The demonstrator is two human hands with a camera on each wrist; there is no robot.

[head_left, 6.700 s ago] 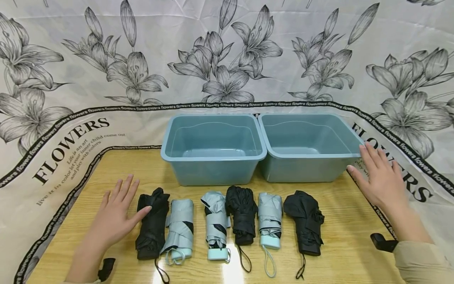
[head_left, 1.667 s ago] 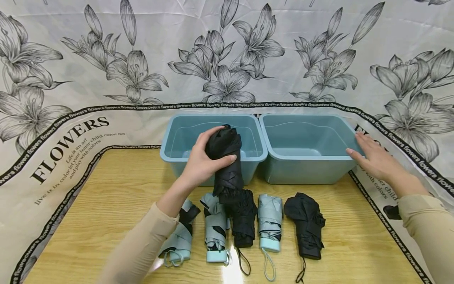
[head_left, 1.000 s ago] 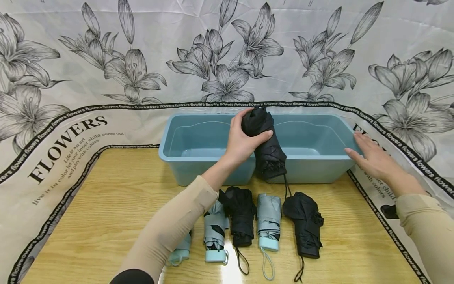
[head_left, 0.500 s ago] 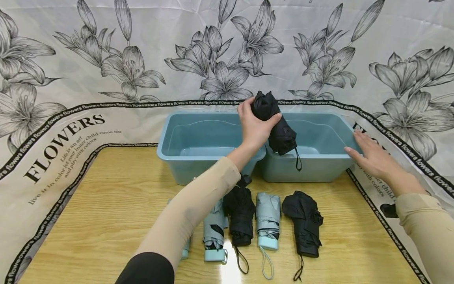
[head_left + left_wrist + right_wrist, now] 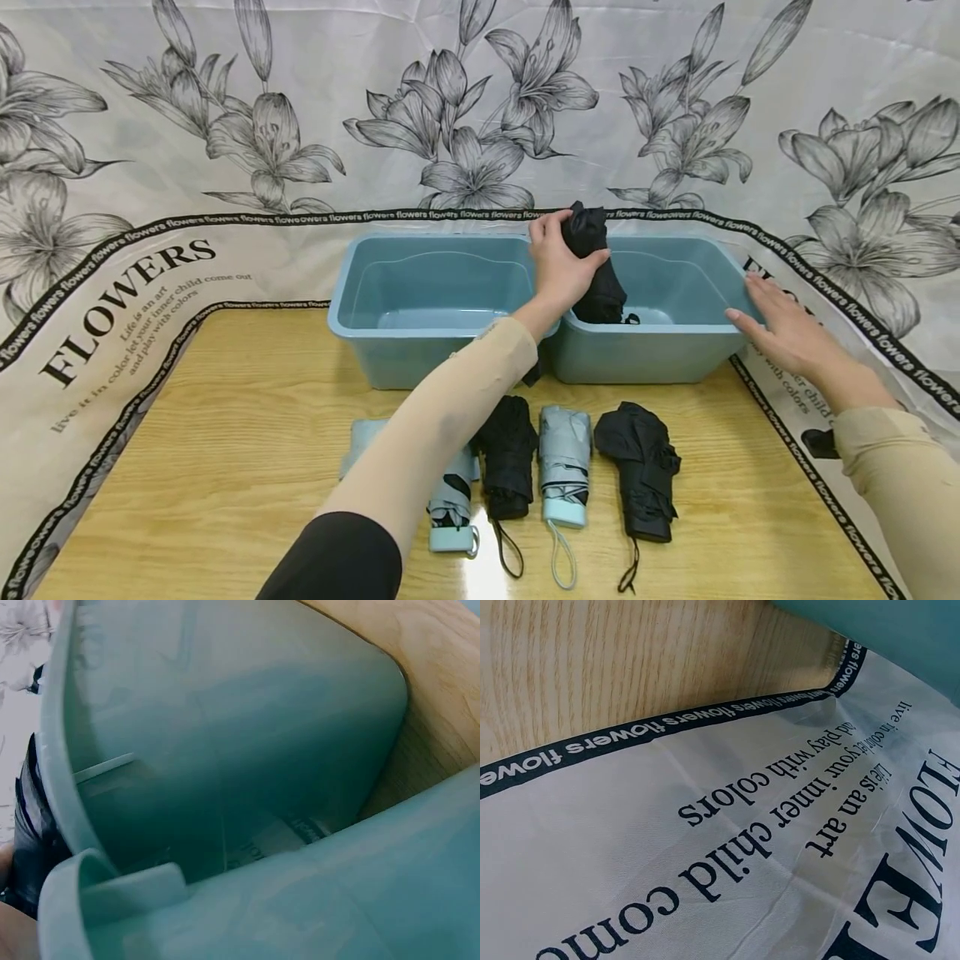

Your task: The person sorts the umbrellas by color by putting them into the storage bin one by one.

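Observation:
My left hand [image 5: 561, 265] grips a folded black umbrella [image 5: 600, 287] near its top, thumb on one side and fingers on the other. The umbrella hangs tilted over the left part of the right blue bin [image 5: 652, 330], its lower end inside the rim. In the left wrist view the umbrella [image 5: 34, 832] shows only at the left edge, beside the bin walls. My right hand [image 5: 787, 329] has its fingers straight at the right bin's right side; whether it touches the rim I cannot tell. It is out of the right wrist view.
The left blue bin [image 5: 442, 333] stands against the right one. In front lie a black umbrella [image 5: 508, 458], a light blue umbrella [image 5: 566, 458] and another black umbrella [image 5: 637, 471]. My left forearm partly covers further light blue umbrellas [image 5: 452, 537]. A flower-printed cloth [image 5: 285, 258] rises behind.
The black umbrella on the far left was picked up by my left hand, carried past the left bin to the right one, and is now lowered into its opening. My right hand stays near the bin.

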